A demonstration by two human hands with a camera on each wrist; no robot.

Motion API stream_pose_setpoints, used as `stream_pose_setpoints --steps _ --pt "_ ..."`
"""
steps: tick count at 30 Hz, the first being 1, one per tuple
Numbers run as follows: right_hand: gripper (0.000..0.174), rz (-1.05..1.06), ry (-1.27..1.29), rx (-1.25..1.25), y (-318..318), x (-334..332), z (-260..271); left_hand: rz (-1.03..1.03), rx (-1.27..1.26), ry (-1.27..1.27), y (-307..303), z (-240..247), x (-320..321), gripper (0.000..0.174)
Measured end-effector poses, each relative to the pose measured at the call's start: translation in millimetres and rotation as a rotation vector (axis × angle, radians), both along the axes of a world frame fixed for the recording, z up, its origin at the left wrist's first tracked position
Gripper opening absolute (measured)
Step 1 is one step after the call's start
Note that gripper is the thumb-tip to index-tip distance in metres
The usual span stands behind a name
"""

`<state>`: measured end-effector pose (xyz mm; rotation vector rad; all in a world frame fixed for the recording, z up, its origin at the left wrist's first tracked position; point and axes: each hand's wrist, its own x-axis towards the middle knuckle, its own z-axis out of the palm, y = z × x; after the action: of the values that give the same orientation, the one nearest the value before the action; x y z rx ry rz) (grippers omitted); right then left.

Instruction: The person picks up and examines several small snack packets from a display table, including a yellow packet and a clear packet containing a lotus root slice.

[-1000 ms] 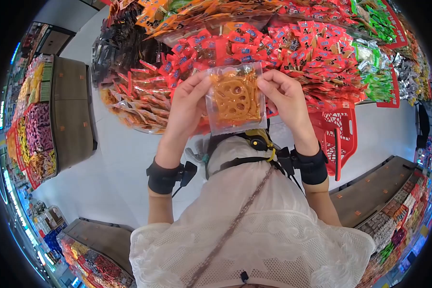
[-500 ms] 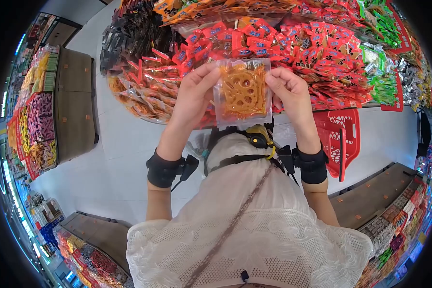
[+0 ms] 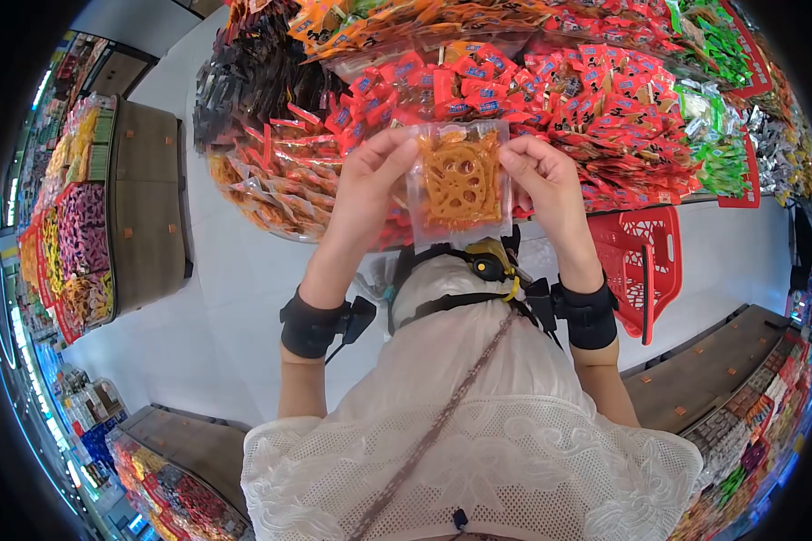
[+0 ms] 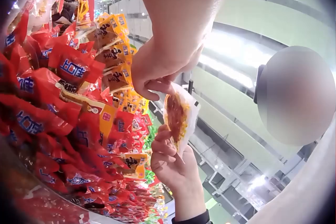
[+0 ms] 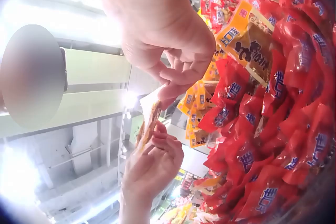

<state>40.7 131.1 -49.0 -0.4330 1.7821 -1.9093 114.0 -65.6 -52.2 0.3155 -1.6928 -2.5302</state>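
Observation:
A clear packet of orange lotus root slices [image 3: 463,183] is held up flat between both hands in the head view. The left hand [image 3: 370,185] pinches its left edge near the top, thumb in front. At the opposite edge the right hand [image 3: 548,185] pinches it the same way. From the left wrist, the packet [image 4: 180,118] appears side-on, with the left hand [image 4: 163,66] above and the right hand [image 4: 177,169] below. The right wrist view shows the packet [image 5: 149,121] edge-on between the right hand [image 5: 170,45] and the left hand [image 5: 152,166].
Heaps of red snack packets [image 3: 604,117] fill the display behind the hands, with orange packets [image 3: 406,27] at the back and green ones [image 3: 724,162] to the right. A red shopping basket [image 3: 663,261] is at the right. Another candy stand [image 3: 140,198] is at the left.
Both hands, still pinching the packet, have shifted slightly to the right in the head view over the last second. The display and basket also appear slightly farther right.

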Motion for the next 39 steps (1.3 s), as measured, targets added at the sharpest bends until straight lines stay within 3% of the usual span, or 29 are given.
stream_pose_setpoints --steps 2,5,8,11,12,15,17,19,27,30,36,39 --pt "0.011 -0.068 0.098 0.022 -2.0 0.3 1.1 0.040 -0.329 0.049 -2.8 -0.2 -2.8 0.014" --pt "0.009 -0.064 0.206 -0.125 -6.4 4.8 5.1 0.069 -0.386 0.083 -8.1 11.7 -8.8 0.014" --pt "0.013 0.004 0.481 -0.065 -11.7 8.7 17.2 0.148 -0.402 0.267 -9.7 14.0 -16.2 0.015" --pt "0.017 0.062 0.453 -0.195 -15.9 8.2 9.2 0.167 -0.322 0.449 -15.0 13.3 -18.1 0.015" --pt "0.019 0.043 0.374 -0.286 -18.8 7.2 5.1 0.162 -0.274 0.503 -20.0 4.2 -18.3 0.014" --pt "0.023 0.022 -0.024 -0.160 -22.0 10.4 11.9 0.144 -0.146 0.615 -21.5 -2.0 -19.0 0.011" --pt "0.025 0.157 -0.237 -0.238 -21.6 8.5 3.7 0.105 -0.119 0.654 -23.7 -11.9 -19.3 0.009" --pt "0.025 0.270 -0.448 -0.381 -20.9 9.4 -2.4 0.063 -0.067 0.630 -22.9 -15.8 -17.2 0.008" --pt "0.009 0.157 -0.343 -0.319 -21.3 6.1 -6.6 0.143 -0.147 0.509 -19.2 -16.2 -8.5 0.001" --pt "0.007 0.142 -0.315 -0.309 -20.4 5.3 -6.6 0.140 -0.152 0.508 -19.4 -19.3 -7.4 0.009" --pt "0.008 0.092 -0.265 -0.265 -16.0 3.2 -8.1 0.082 0.216 0.168 -11.5 -6.8 4.8 0.021" --pt "0.009 0.039 -0.207 -0.216 -14.9 3.0 -5.4 0.095 0.278 0.132 -7.0 3.8 3.8 0.022"
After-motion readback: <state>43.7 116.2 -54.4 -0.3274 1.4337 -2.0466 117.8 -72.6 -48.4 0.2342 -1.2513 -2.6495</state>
